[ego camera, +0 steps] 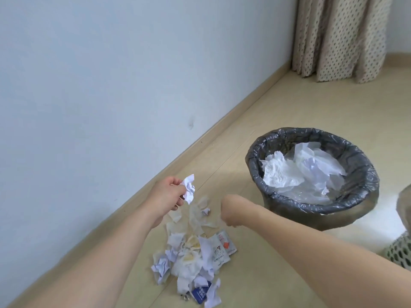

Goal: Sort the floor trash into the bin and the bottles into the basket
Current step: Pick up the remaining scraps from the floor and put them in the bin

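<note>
My left hand (165,194) pinches a crumpled white paper ball (188,188) and holds it above the floor near the wall. My right hand (231,213) hangs over the far end of the trash pile (193,256), blurred, with its fingers curled downward; I cannot tell whether it holds anything. The pile is torn paper, tissues and small printed packets on the wooden floor. The bin (364,196), lined with a black bag, stands to the right of the pile and holds white paper and clear plastic. No bottles are in view.
A white perforated basket (400,252) shows partly at the right edge, beside the bin. A pale wall and baseboard (200,138) run along the left. Dotted beige curtains (340,36) hang in the far corner. Bare floor lies between bin and curtains.
</note>
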Demonstrator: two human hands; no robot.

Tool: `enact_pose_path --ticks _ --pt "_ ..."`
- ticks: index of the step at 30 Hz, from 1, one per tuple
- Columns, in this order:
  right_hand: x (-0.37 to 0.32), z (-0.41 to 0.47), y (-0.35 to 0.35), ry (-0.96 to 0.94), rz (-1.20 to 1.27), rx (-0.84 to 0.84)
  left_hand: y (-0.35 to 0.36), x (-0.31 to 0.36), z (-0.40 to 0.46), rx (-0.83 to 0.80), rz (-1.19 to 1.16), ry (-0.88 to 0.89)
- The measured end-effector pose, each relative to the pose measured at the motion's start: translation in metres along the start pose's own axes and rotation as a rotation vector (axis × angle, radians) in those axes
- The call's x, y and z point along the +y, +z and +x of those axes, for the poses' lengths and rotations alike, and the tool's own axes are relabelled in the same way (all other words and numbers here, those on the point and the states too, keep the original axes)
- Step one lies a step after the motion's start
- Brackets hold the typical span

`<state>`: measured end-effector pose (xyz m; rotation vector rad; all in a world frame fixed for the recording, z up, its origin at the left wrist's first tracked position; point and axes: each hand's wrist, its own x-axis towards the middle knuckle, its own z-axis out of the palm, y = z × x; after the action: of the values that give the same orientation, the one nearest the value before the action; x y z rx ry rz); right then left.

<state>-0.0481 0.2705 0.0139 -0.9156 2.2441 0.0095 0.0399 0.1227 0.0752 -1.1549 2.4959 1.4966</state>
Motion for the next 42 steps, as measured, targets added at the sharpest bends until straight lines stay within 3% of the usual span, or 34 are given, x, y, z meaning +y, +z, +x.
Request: enact_pose_path --ticks 2,5,12,17,20,22,24,26,28,30,35,42 --pt "-0.006 -0.022 -0.040 0.000 0.011 -0.005 -0.011 0.024 -0.015 0.042 -0.031 0.046" --pt "0.009 -0.049 -0.100 0.094 0.245 0.046 -0.016 0.055 -0.029 0.059 -0.052 0.103" --pt "0.089 -0.121 -0.161 0.298 0.202 0.473 0.051 0.124 -0.039 -0.037 -0.118 0.217" --pt "0.118 -0.115 -0.140 0.405 0.092 0.322 0.123 0.143 -0.043 -0.282 -0.001 0.187" --pt "0.122 -0.102 -0.140 0.400 0.083 0.400 0.122 0.131 -0.037 -0.233 0.034 0.190" --pt "0.109 -0.094 -0.147 0.345 0.114 0.604 0.099 0.111 -0.027 -0.150 0.071 0.164" --pt "0.083 -0.079 -0.148 0.206 0.186 0.849 0.065 0.080 -0.016 -0.077 0.107 0.103" --pt "0.048 -0.058 -0.133 -0.014 0.290 0.948 0.030 0.047 -0.010 -0.027 0.155 0.041" --pt "0.015 -0.028 -0.102 -0.207 0.380 0.880 0.001 0.015 -0.007 0.007 0.237 -0.019" --pt "-0.006 0.005 -0.062 -0.282 0.385 0.711 -0.017 -0.015 -0.006 0.022 0.288 -0.074" --pt "-0.009 0.075 0.036 -0.110 0.422 0.398 -0.031 -0.081 0.008 0.022 0.363 -0.167" --pt "0.013 0.138 0.098 -0.070 0.253 0.584 0.005 -0.122 0.052 -0.081 0.598 -0.084"
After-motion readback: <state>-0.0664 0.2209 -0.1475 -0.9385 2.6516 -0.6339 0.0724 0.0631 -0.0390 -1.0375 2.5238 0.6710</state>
